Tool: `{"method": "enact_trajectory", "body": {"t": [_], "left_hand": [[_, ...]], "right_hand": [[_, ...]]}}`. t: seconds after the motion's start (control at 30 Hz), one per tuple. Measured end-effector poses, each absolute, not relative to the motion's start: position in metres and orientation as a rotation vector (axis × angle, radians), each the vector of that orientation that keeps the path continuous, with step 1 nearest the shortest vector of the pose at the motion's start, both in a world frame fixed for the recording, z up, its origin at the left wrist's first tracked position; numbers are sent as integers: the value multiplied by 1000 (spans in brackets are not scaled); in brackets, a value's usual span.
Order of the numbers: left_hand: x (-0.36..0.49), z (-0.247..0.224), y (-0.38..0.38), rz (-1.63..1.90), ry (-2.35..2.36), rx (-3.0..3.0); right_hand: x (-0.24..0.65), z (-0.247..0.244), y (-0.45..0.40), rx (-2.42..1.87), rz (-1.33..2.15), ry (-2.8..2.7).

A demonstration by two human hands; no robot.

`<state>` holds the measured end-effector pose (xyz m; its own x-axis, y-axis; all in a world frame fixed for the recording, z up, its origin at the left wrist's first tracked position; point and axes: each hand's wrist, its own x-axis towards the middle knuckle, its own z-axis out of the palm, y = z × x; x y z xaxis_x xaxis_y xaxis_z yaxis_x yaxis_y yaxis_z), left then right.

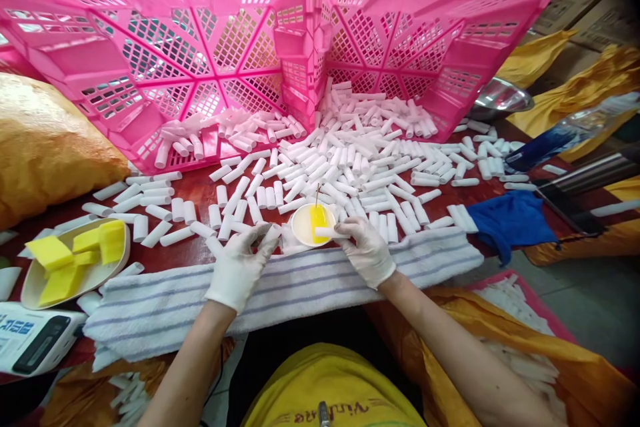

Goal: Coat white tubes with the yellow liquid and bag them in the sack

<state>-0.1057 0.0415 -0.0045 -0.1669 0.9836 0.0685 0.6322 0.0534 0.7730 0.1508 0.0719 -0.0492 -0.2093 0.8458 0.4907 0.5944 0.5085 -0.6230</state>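
Observation:
My left hand (239, 265), in a white glove, pinches a short white tube (271, 235) between thumb and fingers, left of a small white bowl (299, 227). Another white tube (327, 232) is held by my right hand (366, 247), also gloved; its free end reaches over the bowl. Inside the bowl stands a yellow sponge piece (319, 217) with a thin brown stick rising from it. Many white tubes (345, 157) lie loose beyond the bowl. Below both hands a striped towel (300, 283) runs along the table's front edge.
Two pink crates (205, 70) stand tipped behind the tubes. At the left are a dish (125, 250) of yellow sponges, a white device (37, 340) and an orange sack (55, 147). A blue cloth (515, 217), a bottle (555, 140) and a metal bowl (503, 97) are at the right.

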Motion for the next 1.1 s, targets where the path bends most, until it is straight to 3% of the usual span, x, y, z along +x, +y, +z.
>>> {"method": "enact_trajectory", "body": {"t": [0.17,0.3,0.43,0.53,0.7,0.83,1.0,1.1], "left_hand": [[-100,-3,40,991,1618,1426],[-99,-6,40,982,1598,1445],[-96,-12,42,999,1696,1599],[-88,-9,42,1040,1642,1619],[-70,5,41,1069,1440,1248],[-70,11,41,1095,1206,938],[-77,7,40,1209,1054,676],[-71,8,37,1260,1074,694]], "right_hand": [[159,-33,66,-1208,-171,-2219],[163,-26,62,-1083,-220,-2293],[167,-25,62,-1256,119,-2101],[162,-19,60,-1446,663,-1544],[138,-7,58,-1272,1438,-1002],[137,-11,63,-1347,1477,-981],[154,-17,64,-1557,1110,-1085],[153,-10,55,-1393,1256,-1037]]}}
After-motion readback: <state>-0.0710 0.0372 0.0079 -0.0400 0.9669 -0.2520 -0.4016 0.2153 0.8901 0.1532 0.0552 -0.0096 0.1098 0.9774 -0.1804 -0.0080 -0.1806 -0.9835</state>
